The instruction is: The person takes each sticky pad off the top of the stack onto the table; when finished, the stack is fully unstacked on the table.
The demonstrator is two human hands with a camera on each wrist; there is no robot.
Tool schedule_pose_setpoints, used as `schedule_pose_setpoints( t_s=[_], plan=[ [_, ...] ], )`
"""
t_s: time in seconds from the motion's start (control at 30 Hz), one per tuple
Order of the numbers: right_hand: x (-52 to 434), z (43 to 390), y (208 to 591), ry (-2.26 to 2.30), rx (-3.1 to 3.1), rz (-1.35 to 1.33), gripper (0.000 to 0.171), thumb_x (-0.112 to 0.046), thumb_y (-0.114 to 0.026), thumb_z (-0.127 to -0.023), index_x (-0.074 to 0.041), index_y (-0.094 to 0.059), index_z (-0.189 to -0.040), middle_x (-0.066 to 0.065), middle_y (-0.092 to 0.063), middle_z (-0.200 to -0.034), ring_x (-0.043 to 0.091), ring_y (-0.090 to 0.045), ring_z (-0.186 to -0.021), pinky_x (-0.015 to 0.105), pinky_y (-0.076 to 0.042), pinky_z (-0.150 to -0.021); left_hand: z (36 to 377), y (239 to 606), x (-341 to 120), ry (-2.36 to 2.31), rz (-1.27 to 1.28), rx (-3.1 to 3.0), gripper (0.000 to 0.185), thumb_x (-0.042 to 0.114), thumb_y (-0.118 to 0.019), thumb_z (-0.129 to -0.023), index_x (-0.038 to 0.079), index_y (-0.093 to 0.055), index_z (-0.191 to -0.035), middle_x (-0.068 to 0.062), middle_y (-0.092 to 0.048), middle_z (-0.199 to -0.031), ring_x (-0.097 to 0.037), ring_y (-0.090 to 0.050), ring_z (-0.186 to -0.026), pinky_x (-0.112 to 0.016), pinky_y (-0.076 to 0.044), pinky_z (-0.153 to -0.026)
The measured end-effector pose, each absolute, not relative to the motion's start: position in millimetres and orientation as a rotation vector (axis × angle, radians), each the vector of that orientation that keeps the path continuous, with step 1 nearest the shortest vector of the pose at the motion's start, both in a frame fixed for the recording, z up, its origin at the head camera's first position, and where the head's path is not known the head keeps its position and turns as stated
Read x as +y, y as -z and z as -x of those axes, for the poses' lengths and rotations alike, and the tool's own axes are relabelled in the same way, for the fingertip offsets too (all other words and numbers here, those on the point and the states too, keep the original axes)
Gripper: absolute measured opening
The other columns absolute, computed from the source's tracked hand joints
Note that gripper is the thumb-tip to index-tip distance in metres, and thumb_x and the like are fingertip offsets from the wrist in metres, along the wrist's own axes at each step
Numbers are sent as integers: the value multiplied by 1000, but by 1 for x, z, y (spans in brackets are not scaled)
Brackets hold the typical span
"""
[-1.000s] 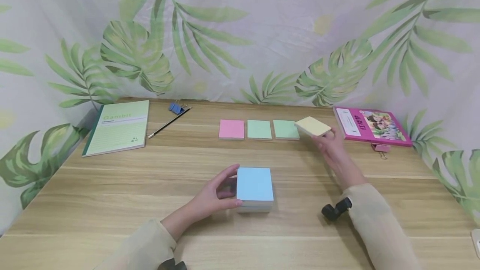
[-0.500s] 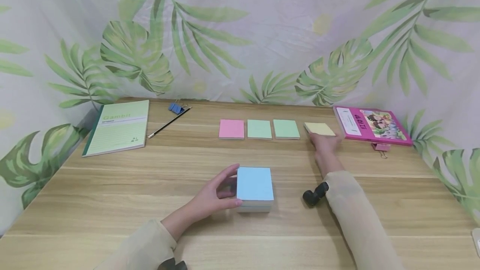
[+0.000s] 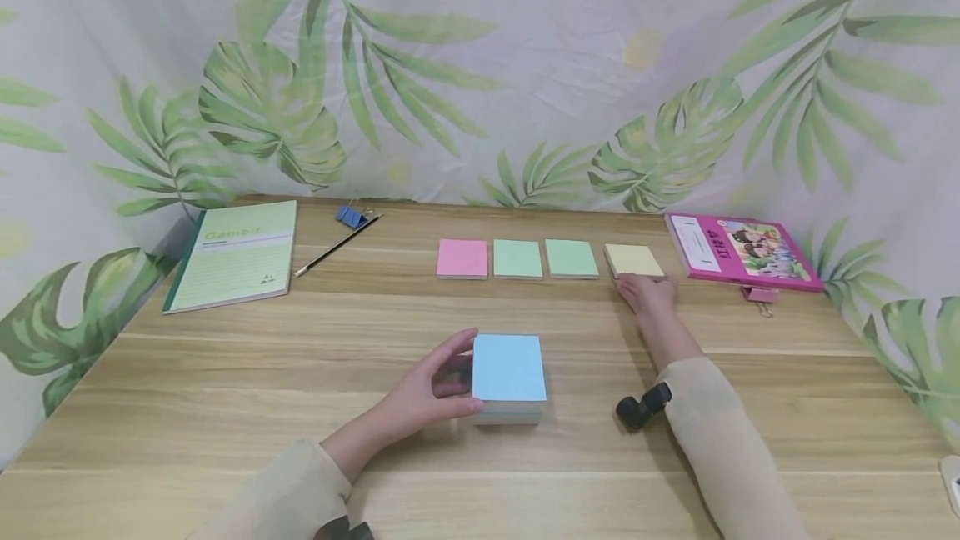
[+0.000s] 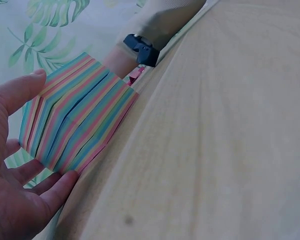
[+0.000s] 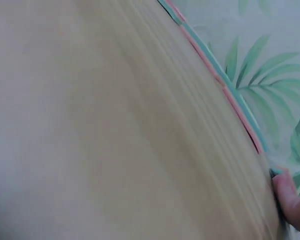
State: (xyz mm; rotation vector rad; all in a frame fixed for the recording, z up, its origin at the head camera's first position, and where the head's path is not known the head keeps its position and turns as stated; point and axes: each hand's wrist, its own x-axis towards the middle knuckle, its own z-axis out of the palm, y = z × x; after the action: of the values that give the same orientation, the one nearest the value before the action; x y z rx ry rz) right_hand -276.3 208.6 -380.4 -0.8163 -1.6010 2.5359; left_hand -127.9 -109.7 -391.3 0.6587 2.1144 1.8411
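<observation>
In the head view my left hand (image 3: 411,394) holds the left side of a thick stack of square sticky notes (image 3: 509,367) with a blue top. Its layered edges, striped pink, blue and yellow, show in the left wrist view, where thumb and fingers span the stack (image 4: 82,117). My right hand (image 3: 651,297) grips the near edge of a thin yellow sticky note pad (image 3: 634,259) lying at the back right. Only the thumb (image 5: 286,192) and a bit of finger show in the right wrist view. Left of the yellow pad lie two green pads (image 3: 517,258) and a pink pad (image 3: 462,258) in a row.
A pink book (image 3: 750,252) lies right of the yellow pad, with a pink binder clip (image 3: 761,296) at its near edge. At the back left are a green notebook (image 3: 236,252), a pencil (image 3: 337,246) and a blue binder clip (image 3: 351,216). A leaf-print cloth (image 3: 420,65) hangs behind the table.
My right hand has lowered the yellow pad from above the table into the row beside the green pads and turned it straighter. The left hand has stayed on the stack.
</observation>
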Motion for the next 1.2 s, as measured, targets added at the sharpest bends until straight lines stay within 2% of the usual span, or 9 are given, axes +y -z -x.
schedule_pose_setpoints(
  t_s=[0.1,0.17,0.23,0.33,0.57,0.7,0.87,1.03,1.2],
  plan=[
    [209,262,373,-2638,-1643,752,79,9,-47,-82,-6,9,-136,19,-46,-109,21,-53,-99,25,-40,-86,124,382,-108,-1847,-658,2100,77,8,-68,-74,14,-23,-136,-13,-25,-135,-29,-31,-118,-38,-38,-89],
    [207,252,367,-2720,-1668,652,73,7,-41,-86,-5,11,-135,24,-36,-123,26,-41,-113,28,-36,-90,122,376,-107,-1847,-662,2095,77,7,-67,-74,11,-22,-136,-16,-25,-135,-32,-30,-118,-41,-37,-89],
    [202,241,363,-2796,-1706,504,71,5,-36,-88,-6,17,-134,26,-22,-133,30,-29,-119,31,-31,-94,120,372,-107,-1842,-661,2100,77,7,-67,-74,9,-22,-136,-17,-25,-135,-32,-30,-118,-41,-37,-89],
    [193,226,359,-2853,-1821,224,71,3,-38,-89,-6,14,-135,28,-13,-135,34,-27,-119,36,-27,-97,121,374,-107,-1840,-672,2107,76,7,-67,-74,10,-23,-136,-17,-25,-134,-32,-31,-118,-41,-37,-89],
    [174,192,360,-2538,-2413,-646,70,-9,-53,-84,-3,-6,-137,31,-24,-130,38,-34,-115,42,-30,-94,128,393,-109,-1837,-668,2137,76,14,-69,-73,22,-26,-135,-9,-28,-135,-26,-33,-118,-33,-39,-87],
    [163,178,365,-2337,-2631,-940,74,-10,-57,-81,-5,-9,-137,26,-25,-132,37,-30,-117,41,-31,-93,128,395,-109,-1838,-658,2142,77,18,-70,-72,26,-26,-135,-6,-28,-135,-23,-34,-117,-31,-40,-87],
    [152,169,372,-2320,-2721,-1105,84,-11,-66,-75,-4,-9,-136,24,-26,-131,35,-30,-118,44,-26,-96,128,394,-109,-1834,-645,2142,76,18,-70,-73,27,-26,-134,-5,-29,-134,-23,-34,-117,-31,-39,-87],
    [149,163,376,-2202,-2748,-1194,87,-12,-70,-72,-4,-12,-136,17,-29,-130,29,-29,-119,39,-27,-96,121,376,-107,-1837,-632,2114,75,11,-68,-74,17,-25,-135,-11,-27,-135,-27,-32,-118,-38,-37,-89],
    [146,156,371,-2077,-2777,-1158,90,-11,-71,-70,-6,-10,-136,18,-30,-129,31,-31,-117,42,-29,-95,125,386,-108,-1836,-625,2119,76,14,-69,-73,24,-25,-135,-5,-28,-135,-22,-32,-118,-33,-38,-89]
  ],
)
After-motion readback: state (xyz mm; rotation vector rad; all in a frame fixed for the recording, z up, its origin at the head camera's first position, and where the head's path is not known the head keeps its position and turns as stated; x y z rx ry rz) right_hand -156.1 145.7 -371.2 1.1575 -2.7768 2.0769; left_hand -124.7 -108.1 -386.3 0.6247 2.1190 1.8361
